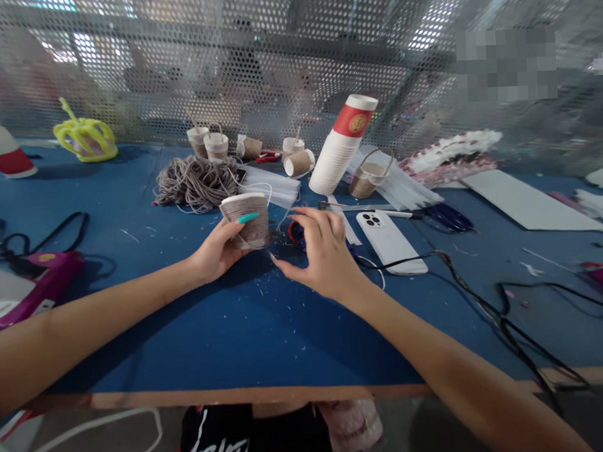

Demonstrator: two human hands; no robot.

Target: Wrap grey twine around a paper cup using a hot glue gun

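Nearest: black clothing below the table edge; bold white lettering on it, folded and cut off, no sure reading. Then the blue table, flecked with scraps.

Above it, left hand clamped on a cord-wrapped cup, teal-nailed thumb across the front. Cup sits between the hands, mouth up, apparently held off the surface. Right hand just beside it, partly curled, thumb and forefinger apart. A thin strand shows near its fingertips; cannot tell whether it is caught there.

Step in hand, by my judgement: working cord around the cup wall, most of which looks covered. Next move would call for a steady left hold and a light, even pull on the strand.

Right of the hands, a white phone lies camera side up; no brand legible. At far left, a magenta device with pale label patches, too small to read.

Beyond: a heap of grey cord, small brown cups, and a leaning cup stack, its red band carrying a round gold emblem, wording unreadable. Perforated panel behind everything.
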